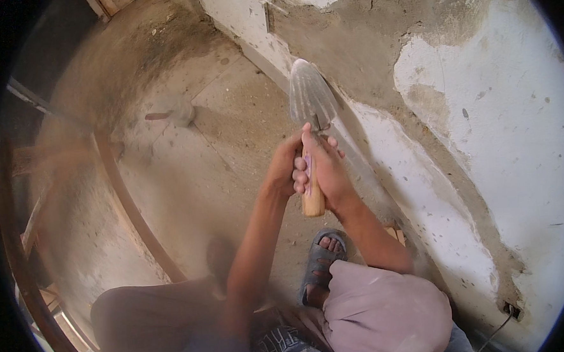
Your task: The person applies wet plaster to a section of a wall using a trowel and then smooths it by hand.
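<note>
A pointed masonry trowel [309, 95] with a worn, dusty metal blade is held up in front of me, its tip toward the wall's base. My right hand [330, 173] is wrapped around its wooden handle [313, 203], the thumb lying along the top near the neck. My left hand [286, 166] is closed about the handle's upper part from the left and behind, pressed against the right hand. Some left fingertips show past the right hand's far side; the rest of its grip is hidden. The handle's butt sticks out below both hands.
A patchy wall [509, 132], part white and part bare plaster, runs along the right. A cable [496, 335] leaves a hole low in it. Wooden bars [134, 209] stand at left. A blurred rounded object [181, 111] sits on the dusty floor [228, 124]. My sandalled foot [324, 260] is below.
</note>
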Available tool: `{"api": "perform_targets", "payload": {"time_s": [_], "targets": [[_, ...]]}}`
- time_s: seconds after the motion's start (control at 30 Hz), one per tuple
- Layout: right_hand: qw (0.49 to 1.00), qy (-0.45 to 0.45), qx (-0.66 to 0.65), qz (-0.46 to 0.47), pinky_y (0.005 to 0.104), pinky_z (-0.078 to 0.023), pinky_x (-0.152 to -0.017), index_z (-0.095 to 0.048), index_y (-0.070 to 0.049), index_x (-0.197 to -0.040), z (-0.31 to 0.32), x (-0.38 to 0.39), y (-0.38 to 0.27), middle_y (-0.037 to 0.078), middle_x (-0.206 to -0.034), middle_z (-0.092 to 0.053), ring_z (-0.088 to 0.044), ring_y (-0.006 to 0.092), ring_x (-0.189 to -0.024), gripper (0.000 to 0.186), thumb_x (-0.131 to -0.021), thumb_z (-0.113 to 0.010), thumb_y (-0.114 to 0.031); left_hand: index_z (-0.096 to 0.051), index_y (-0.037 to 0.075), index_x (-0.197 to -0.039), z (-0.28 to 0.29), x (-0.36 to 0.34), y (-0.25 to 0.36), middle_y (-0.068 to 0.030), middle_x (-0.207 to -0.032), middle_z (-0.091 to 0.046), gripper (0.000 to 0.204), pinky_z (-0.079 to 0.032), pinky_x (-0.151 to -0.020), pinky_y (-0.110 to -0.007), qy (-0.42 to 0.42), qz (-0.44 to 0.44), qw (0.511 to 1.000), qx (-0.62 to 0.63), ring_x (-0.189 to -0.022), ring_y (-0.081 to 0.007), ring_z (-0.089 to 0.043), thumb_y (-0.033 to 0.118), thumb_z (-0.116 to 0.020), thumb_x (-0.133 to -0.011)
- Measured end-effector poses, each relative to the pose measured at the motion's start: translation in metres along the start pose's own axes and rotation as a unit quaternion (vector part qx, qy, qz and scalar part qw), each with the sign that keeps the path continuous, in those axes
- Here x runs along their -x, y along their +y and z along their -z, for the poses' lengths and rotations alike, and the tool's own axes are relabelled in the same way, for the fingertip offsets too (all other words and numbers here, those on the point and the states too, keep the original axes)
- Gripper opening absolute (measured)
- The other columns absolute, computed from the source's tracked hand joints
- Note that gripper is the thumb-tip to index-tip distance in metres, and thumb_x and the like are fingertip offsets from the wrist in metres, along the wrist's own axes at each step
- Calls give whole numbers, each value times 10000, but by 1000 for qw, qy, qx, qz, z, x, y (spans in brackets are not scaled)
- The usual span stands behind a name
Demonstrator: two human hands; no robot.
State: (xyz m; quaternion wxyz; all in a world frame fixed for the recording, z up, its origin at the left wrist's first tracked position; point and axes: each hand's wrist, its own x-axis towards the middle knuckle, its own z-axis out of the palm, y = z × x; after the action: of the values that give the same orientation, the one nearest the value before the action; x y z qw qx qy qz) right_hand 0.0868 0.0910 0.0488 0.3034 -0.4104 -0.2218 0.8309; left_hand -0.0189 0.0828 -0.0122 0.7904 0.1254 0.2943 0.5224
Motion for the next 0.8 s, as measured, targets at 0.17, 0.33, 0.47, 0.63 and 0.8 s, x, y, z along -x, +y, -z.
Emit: {"api": "perform_targets", "payload": {"time_s": [0.17, 0.33, 0.47, 0.63, 0.8], "targets": [[998, 29, 38, 27, 278, -466, -393, -456, -131, -1009, 15, 0, 7, 8, -700, -507, -520, 102, -471, 317, -1031, -531, -438, -599, -26, -1071, -21, 0, -6, -218, -1030, -687, 544, -613, -723, -315, 48, 4, 999, 1, -882, -240, -702, 495, -454, -1012], [991, 67, 83, 83, 281, -473, -388, -448, -122, -1043, 8, 10, 18, 14, -699, -515, -533, 107, -476, 312, -1027, -547, -417, -568, -25, -1098, 2, 1, 1, -252, -973, -694, 521, -478, -323, -228, -112, 23, 993, 15, -476, -163, -612, 478, -457, -1016], [993, 44, 103, 45, 281, -489, -413, -482, -90, -1088, 24, 13, 11, 18, -696, -543, -561, 103, -500, 337, -1014, -578, -404, -564, -1, -1075, -11, -6, -18, -268, -986, -688, 514, -422, -261, -222, -61, 3, 997, 45, -446, -185, -611, 495, -440, -1019], [993, 52, 85, 55, 282, -494, -418, -467, -80, -1086, 20, -14, 12, 21, -689, -561, -568, 98, -504, 349, -1023, -554, -412, -563, 1, -1091, 13, -13, -15, -257, -986, -701, 488, -429, -276, -222, -43, 28, 993, 102, -405, -148, -576, 464, -417, -1036], [986, 68, 84, 127, 272, -477, -391, -463, -84, -1036, 8, 12, 29, 15, -648, -539, -537, 100, -447, 411, -1008, -553, -484, -568, -2, -1133, 5, -10, -13, -236, -936, -702, 474, -460, -315, -229, -61, 25, 997, 31, -404, -135, -566, 441, -429, -1039]]}}
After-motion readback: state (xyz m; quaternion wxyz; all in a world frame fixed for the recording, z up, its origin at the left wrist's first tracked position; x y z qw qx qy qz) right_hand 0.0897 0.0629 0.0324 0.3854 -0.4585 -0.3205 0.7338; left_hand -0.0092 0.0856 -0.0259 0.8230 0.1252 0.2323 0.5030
